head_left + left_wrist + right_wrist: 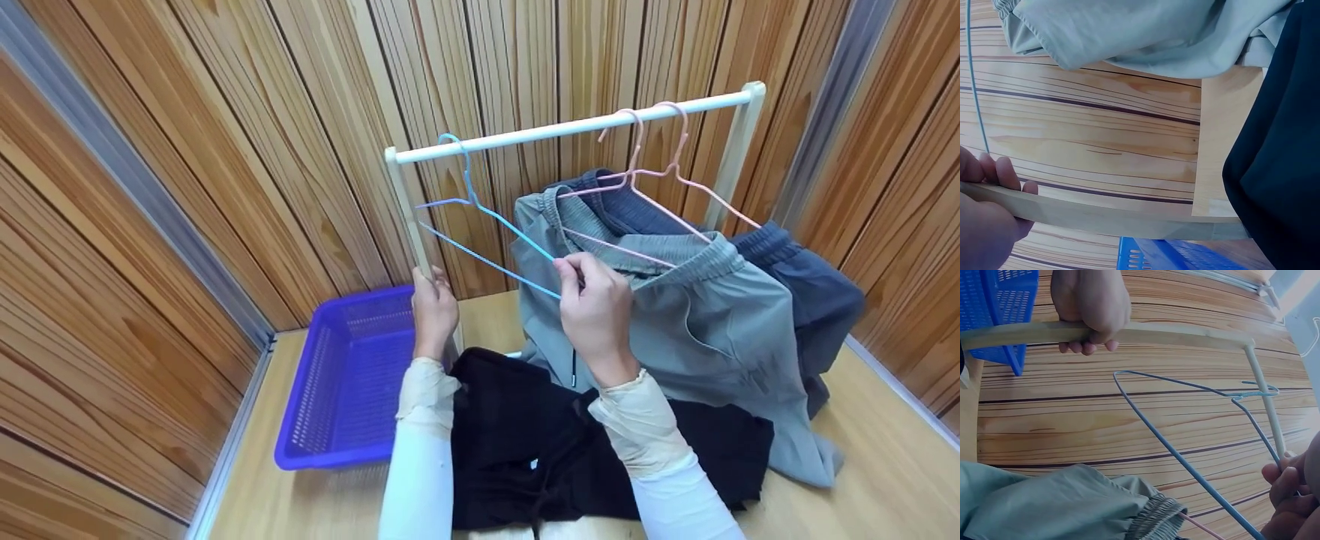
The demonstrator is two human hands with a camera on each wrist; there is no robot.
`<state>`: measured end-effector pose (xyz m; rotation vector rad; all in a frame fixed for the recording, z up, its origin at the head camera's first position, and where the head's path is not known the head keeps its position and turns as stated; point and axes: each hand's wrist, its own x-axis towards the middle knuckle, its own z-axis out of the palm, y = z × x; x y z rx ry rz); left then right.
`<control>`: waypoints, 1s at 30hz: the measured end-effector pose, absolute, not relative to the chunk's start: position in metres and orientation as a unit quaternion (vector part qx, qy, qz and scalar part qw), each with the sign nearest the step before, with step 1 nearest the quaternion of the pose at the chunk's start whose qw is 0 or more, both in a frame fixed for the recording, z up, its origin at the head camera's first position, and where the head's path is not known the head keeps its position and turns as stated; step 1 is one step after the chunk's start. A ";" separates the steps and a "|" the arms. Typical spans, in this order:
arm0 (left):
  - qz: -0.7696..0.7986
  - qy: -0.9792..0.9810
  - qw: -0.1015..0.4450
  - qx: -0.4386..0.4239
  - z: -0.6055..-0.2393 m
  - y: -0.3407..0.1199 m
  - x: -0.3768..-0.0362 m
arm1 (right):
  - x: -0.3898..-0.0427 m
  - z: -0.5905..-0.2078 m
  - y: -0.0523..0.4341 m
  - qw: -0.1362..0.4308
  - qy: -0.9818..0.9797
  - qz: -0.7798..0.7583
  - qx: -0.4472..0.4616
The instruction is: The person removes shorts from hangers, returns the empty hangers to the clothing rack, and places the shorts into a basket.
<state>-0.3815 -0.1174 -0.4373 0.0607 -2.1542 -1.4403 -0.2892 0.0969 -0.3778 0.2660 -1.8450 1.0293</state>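
My left hand (436,311) grips the left wooden post (406,210) of a small clothes rack. My right hand (598,304) pinches one shoulder of a blue wire hanger (517,231), whose hook loops over the rack's white bar (555,133). No garment hangs on this hanger. In the right wrist view the right fingers (1286,486) curl round the hanger's wire. Black trousers (517,427) lie on the table below my forearms. Just right of my right hand, grey trousers (667,330) hang from a pink hanger (636,161).
Dark blue trousers (817,300) hang behind the grey pair on another pink hanger (712,191). A purple plastic basket (296,420) stands on the table (885,450) left of the rack. Wood-patterned panels (315,135) rise close behind and at both sides.
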 end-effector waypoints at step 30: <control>-0.540 -0.799 0.257 0.059 -0.433 -0.119 -0.379 | -0.286 -0.380 0.092 0.429 -0.784 0.440 0.085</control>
